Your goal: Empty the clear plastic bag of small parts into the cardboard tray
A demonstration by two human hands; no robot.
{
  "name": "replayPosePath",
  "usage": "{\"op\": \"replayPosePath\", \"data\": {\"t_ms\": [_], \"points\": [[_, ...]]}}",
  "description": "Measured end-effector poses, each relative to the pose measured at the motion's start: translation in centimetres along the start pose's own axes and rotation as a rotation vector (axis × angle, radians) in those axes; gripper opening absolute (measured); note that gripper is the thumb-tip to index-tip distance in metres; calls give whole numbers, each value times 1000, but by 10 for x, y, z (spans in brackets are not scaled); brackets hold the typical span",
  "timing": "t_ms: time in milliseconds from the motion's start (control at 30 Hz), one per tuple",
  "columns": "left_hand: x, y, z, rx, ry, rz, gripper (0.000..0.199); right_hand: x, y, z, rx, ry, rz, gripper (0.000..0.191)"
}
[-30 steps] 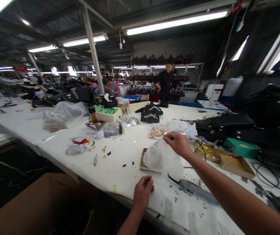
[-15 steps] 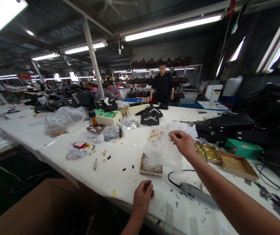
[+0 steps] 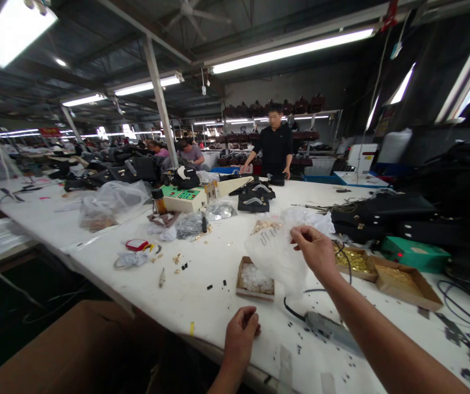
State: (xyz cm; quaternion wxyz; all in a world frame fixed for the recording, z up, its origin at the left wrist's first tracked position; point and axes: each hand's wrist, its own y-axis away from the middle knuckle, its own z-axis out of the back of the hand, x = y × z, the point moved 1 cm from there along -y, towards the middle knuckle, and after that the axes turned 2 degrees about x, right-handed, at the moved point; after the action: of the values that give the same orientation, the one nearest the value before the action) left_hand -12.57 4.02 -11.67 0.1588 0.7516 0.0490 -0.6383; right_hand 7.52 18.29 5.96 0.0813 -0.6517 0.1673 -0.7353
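Clear, thin plastic bag [image 3: 276, 254] is hanging from the right hand [image 3: 316, 250], whose thumb and fingertips [image 3: 297, 236] are pinching together on its upper edge. The bag's lower end is dangling just above and beside the small open cardboard box of pale pieces [image 3: 254, 279], not resting in it. Risk, as judged: the film is slack and held at one point only, so it may be slipping from the pinch or swinging wide of the box, spilling any contents onto the white table [image 3: 136, 284]. The left hand [image 3: 241, 334] is resting at the table's near edge, fingers curling shut; whether they are enclosing anything cannot be told. A grey handheld tool [image 3: 327, 328] is lying just below the right wrist.
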Motion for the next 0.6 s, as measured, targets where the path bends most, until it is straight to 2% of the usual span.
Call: {"op": "replayPosePath", "data": {"t_ms": [67, 100, 233, 267, 367, 433, 533, 600], "points": [[0, -1, -1, -2, -5, -3, 63, 4, -3, 3, -60, -59, 57, 43], [0, -1, -1, 1, -7, -5, 63, 4, -3, 3, -44, -59, 49, 43], [-4, 2, 0, 9, -2, -7, 62, -8, -2, 1, 138, 30, -140, 43], [-4, 2, 0, 10, 0, -7, 61, -10, -1, 1, 124, 21, -147, 43], [-4, 4, 0, 4, 8, -14, 61, -10, 1, 6, -24, -78, -35, 43], [-4, 4, -1, 1, 8, -15, 61, -12, 0, 8, 24, -75, -72, 47], [-6, 4, -1, 5, 1, -2, 60, -20, -1, 12, 117, -42, -228, 51], [-9, 6, -1, 5, -6, 2, 59, -24, -4, 18, 49, -115, -207, 49]]}}
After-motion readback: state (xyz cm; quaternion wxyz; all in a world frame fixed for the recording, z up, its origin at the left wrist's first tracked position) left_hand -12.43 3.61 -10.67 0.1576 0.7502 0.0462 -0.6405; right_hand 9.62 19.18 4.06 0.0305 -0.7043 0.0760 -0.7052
